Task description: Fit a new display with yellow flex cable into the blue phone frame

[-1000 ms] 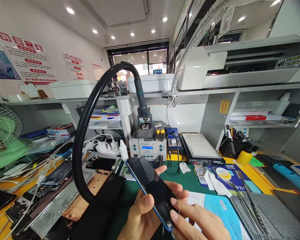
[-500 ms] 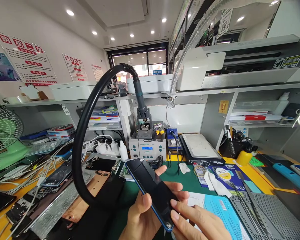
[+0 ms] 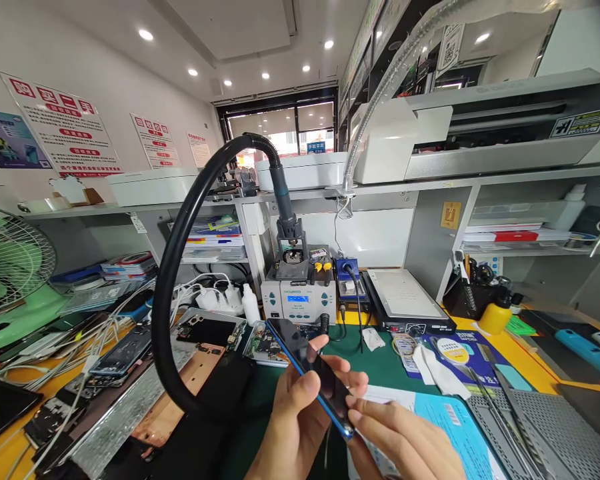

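A dark-screened smartphone (image 3: 314, 373) with a blue edge is held at a slant above the green mat (image 3: 260, 387). My left hand (image 3: 295, 417) is wrapped round it from below, thumb on the near long edge and fingertips showing past the far edge. My right hand (image 3: 400, 433) has its fingertips pressed at the phone's lower right end, and its thumb lies partly hidden beneath. Behind the phone stands a grey hot-air station (image 3: 300, 303) with a lit blue display. An opened device with a circuit board (image 3: 267, 347) lies just left of the phone.
A thick black hose (image 3: 163, 287) arches up at the left. Phone parts and white cables (image 3: 105, 320) crowd the left side. To the right are tweezers (image 3: 495, 407), a blue card (image 3: 455, 427), a yellow bottle (image 3: 495, 317) and a flat heating plate (image 3: 407, 300).
The phone has tilted to a more edge-on angle and shows more of its blue side. Both hands have turned with it, still holding it. The whole view has shifted slightly.
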`<state>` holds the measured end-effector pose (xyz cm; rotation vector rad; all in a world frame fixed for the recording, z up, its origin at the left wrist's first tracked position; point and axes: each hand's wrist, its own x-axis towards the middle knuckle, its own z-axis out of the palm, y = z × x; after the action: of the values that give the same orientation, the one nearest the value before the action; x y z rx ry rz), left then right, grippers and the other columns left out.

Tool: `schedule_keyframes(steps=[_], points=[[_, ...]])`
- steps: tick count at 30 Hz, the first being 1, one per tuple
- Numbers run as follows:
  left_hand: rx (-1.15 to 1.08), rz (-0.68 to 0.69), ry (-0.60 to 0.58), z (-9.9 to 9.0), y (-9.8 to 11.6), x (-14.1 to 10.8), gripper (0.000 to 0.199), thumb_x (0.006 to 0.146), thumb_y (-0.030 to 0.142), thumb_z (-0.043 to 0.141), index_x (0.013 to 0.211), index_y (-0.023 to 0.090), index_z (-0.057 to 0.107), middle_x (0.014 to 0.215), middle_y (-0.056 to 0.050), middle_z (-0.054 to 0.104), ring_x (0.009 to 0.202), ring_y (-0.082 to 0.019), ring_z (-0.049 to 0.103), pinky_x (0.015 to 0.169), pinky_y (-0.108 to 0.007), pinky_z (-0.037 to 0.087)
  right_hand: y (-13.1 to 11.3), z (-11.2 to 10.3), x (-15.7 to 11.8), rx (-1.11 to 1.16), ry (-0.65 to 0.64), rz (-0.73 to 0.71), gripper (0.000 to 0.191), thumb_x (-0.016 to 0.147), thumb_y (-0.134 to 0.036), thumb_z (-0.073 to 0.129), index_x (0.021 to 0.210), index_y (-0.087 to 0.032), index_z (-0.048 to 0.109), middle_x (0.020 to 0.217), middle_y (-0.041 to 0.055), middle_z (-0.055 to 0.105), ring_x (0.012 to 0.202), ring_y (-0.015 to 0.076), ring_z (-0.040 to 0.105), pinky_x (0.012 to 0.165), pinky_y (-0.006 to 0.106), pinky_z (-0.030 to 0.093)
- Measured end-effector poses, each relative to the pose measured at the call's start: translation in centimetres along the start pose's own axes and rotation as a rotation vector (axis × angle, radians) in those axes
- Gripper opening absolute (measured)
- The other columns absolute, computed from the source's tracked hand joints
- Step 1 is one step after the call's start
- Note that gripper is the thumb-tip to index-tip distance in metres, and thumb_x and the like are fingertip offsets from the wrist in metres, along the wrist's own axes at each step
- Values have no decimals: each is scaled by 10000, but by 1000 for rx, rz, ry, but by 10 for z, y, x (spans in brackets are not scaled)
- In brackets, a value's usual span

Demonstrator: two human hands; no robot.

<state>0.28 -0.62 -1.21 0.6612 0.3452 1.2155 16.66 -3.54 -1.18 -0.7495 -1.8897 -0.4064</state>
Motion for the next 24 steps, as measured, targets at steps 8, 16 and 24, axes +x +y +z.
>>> schedule_keyframes(steps=[8, 16, 24], points=[[252, 122, 17, 6, -6, 0, 526, 792, 341, 826, 1276, 267, 632, 1048, -56, 707, 1081, -337, 710, 1040, -507, 485, 3, 10, 4, -9, 31, 27, 169, 869, -98, 697, 1032, -138, 720, 734, 96, 762, 533, 169, 663, 443, 271, 569], [351, 197, 39, 5, -7, 6, 531, 816, 406, 798, 1284, 243, 607, 1078, -92, 707, 1040, -318, 711, 956, -495, 554, 6, 11, 6, 7, 71, -10, 288, 809, -3, 714, 1071, -122, 688, 749, 82, 775, 594, 173, 663, 523, 278, 593], [467, 264, -4, 5, -11, 7, 543, 788, 352, 818, 1262, 255, 569, 896, -15, 646, 876, -223, 693, 822, -358, 547, 3, 6, 1, 96, 63, 81, 170, 898, -169, 577, 1057, -186, 635, 755, 80, 733, 615, 215, 679, 486, 304, 536]])
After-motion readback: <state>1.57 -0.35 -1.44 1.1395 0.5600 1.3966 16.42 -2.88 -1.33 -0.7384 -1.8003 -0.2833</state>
